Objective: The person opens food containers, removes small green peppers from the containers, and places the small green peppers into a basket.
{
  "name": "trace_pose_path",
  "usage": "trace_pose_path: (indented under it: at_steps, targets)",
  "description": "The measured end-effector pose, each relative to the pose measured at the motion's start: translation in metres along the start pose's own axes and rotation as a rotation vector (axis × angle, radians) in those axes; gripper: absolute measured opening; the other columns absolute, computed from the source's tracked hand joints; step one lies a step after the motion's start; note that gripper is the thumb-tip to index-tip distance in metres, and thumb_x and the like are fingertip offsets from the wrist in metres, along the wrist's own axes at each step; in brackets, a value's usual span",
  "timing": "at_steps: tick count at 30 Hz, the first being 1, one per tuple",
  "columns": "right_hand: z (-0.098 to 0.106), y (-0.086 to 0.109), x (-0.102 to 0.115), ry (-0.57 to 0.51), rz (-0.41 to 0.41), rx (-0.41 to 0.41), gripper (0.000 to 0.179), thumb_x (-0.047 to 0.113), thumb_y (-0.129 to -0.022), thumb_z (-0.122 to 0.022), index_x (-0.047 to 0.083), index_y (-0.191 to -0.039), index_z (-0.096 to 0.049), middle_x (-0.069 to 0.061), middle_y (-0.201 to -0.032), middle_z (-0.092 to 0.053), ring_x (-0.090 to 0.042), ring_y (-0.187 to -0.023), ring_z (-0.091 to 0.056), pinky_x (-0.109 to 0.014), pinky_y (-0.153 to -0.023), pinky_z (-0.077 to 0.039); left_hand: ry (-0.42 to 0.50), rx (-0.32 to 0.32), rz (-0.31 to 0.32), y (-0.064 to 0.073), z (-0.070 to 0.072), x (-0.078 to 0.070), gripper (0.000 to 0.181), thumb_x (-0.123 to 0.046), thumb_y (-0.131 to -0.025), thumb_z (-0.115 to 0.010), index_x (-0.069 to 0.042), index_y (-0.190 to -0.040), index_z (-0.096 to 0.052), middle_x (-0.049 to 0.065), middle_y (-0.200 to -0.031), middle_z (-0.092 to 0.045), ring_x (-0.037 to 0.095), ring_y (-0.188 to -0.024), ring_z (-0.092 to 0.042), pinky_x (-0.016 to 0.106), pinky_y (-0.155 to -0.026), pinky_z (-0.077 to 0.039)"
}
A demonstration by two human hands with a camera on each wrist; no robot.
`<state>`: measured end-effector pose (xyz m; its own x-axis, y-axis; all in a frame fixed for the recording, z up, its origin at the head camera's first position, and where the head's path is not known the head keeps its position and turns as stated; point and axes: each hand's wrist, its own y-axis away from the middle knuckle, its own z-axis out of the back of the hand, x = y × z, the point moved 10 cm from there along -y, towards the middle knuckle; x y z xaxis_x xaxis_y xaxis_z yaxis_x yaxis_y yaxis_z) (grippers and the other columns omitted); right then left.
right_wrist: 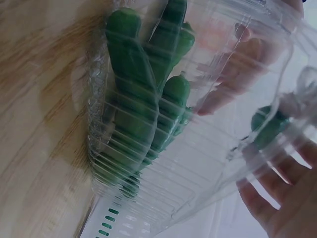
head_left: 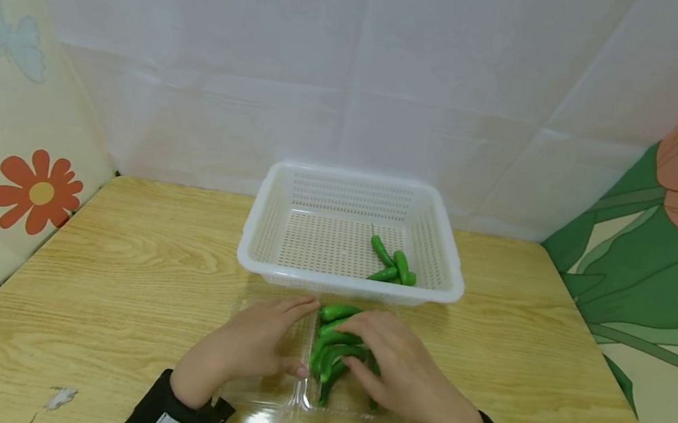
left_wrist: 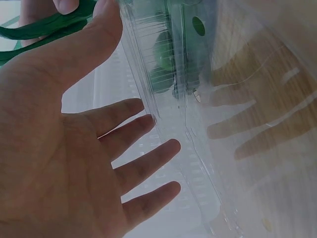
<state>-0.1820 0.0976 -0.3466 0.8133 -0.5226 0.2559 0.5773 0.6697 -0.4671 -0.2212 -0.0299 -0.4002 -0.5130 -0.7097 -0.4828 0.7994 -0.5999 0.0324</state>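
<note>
A clear plastic clamshell box (head_left: 273,390) lies unfolded on the table, its right half filled with several green chili peppers (head_left: 338,313). My right hand (head_left: 398,360) reaches over that half, thumb and fingers curved about a curved green chili pepper (head_left: 334,353). Through the clear side wall, the right wrist view shows plump peppers (right_wrist: 131,84) lying side by side. Near the box's middle fold is my left hand (head_left: 256,336), with fingers (left_wrist: 148,163) straight and spread and the thumb at the ridge. Its palm holds nothing.
Just beyond the box stands a white perforated plastic basket (head_left: 257,231), with several green chili peppers (head_left: 402,267) in its right front corner. The wooden table (head_left: 143,274) ends at a white backdrop (head_left: 234,92). Flower-printed cloths hang at both sides.
</note>
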Motion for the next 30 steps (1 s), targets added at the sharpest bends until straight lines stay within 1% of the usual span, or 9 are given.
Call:
trace_pose_path:
  at_steps: [5, 10, 13, 17, 20, 23, 25, 29, 30]
  targets:
    - [0.009, 0.001, -0.003, 0.005, -0.005, -0.088, 0.035, 0.031, -0.098, -0.063, 0.009, -0.125, -0.060, -0.001, -0.119, -0.063, -0.019, -0.111, -0.060, -0.037, -0.094, -0.052, -0.003, -0.007, -0.007, 0.000, 0.000, -0.001, 0.096, -0.048, -0.075, -0.081, -0.013, -0.153, -0.038, 0.007, -0.157, -0.036, 0.035, -0.139, -0.039, 0.057, -0.112, -0.032]
    - [0.021, 0.002, -0.006, 0.038, 0.002, -0.195, 0.036, 0.033, -0.101, -0.056, 0.006, -0.123, -0.062, -0.006, -0.115, -0.063, -0.023, -0.105, -0.062, -0.033, -0.091, -0.052, -0.007, -0.012, -0.013, 0.000, 0.000, -0.001, 0.096, -0.048, -0.075, -0.082, -0.012, -0.153, -0.039, 0.007, -0.157, -0.037, 0.035, -0.138, -0.039, 0.057, -0.112, -0.032]
    - [0.029, 0.003, -0.011, 0.045, -0.015, -0.234, 0.033, 0.028, -0.098, -0.063, 0.004, -0.121, -0.064, -0.009, -0.115, -0.062, -0.025, -0.105, -0.060, -0.026, -0.095, -0.048, -0.003, -0.013, -0.009, 0.000, 0.000, 0.000, 0.096, -0.048, -0.074, -0.082, -0.012, -0.153, -0.039, 0.007, -0.157, -0.037, 0.034, -0.138, -0.039, 0.056, -0.112, -0.032]
    - [0.039, 0.003, -0.016, 0.049, -0.025, -0.281, 0.037, 0.011, -0.085, -0.074, 0.001, -0.119, -0.065, -0.013, -0.114, -0.063, -0.029, -0.105, -0.060, -0.024, -0.101, -0.042, -0.002, -0.012, -0.009, 0.001, 0.000, -0.001, 0.096, -0.048, -0.075, -0.082, -0.012, -0.153, -0.039, 0.008, -0.157, -0.037, 0.034, -0.139, -0.039, 0.056, -0.113, -0.031]
    - [0.043, 0.003, -0.019, 0.063, -0.033, -0.305, 0.042, 0.005, -0.078, -0.076, 0.000, -0.118, -0.065, -0.014, -0.113, -0.064, -0.030, -0.104, -0.060, -0.025, -0.102, -0.041, -0.003, -0.009, -0.008, 0.001, 0.000, -0.001, 0.096, -0.048, -0.075, -0.082, -0.011, -0.153, -0.038, 0.008, -0.157, -0.037, 0.034, -0.139, -0.039, 0.056, -0.113, -0.031]
    - [0.047, 0.004, -0.022, 0.067, -0.039, -0.330, 0.045, 0.002, -0.075, -0.075, -0.001, -0.118, -0.064, -0.013, -0.113, -0.065, -0.030, -0.103, -0.061, -0.025, -0.103, -0.041, -0.002, -0.006, -0.005, 0.001, 0.000, -0.001, 0.097, -0.048, -0.075, -0.082, -0.011, -0.153, -0.038, 0.008, -0.157, -0.036, 0.034, -0.139, -0.038, 0.056, -0.113, -0.030]
    - [0.049, 0.004, -0.023, 0.065, -0.040, -0.350, 0.043, 0.004, -0.077, -0.074, -0.002, -0.119, -0.063, -0.013, -0.113, -0.066, -0.030, -0.103, -0.061, -0.025, -0.103, -0.041, 0.002, -0.003, -0.004, 0.001, 0.000, -0.001, 0.097, -0.048, -0.075, -0.082, -0.012, -0.153, -0.038, 0.008, -0.157, -0.036, 0.034, -0.139, -0.038, 0.056, -0.113, -0.030]
    - [0.051, 0.005, -0.027, 0.075, -0.048, -0.376, 0.034, 0.019, -0.092, -0.068, -0.002, -0.119, -0.063, -0.012, -0.113, -0.066, -0.029, -0.102, -0.061, -0.024, -0.102, -0.041, 0.002, 0.001, -0.002, 0.001, 0.000, -0.001, 0.097, -0.048, -0.075, -0.081, -0.012, -0.153, -0.037, 0.008, -0.157, -0.036, 0.034, -0.140, -0.037, 0.056, -0.113, -0.030]
    - [0.051, 0.005, -0.028, 0.078, -0.053, -0.377, 0.034, 0.020, -0.093, -0.067, -0.002, -0.119, -0.063, -0.012, -0.113, -0.066, -0.029, -0.102, -0.061, -0.023, -0.102, -0.041, 0.002, 0.002, -0.002, 0.000, 0.000, -0.001, 0.096, -0.048, -0.075, -0.081, -0.012, -0.153, -0.037, 0.008, -0.157, -0.036, 0.034, -0.140, -0.037, 0.056, -0.114, -0.030]
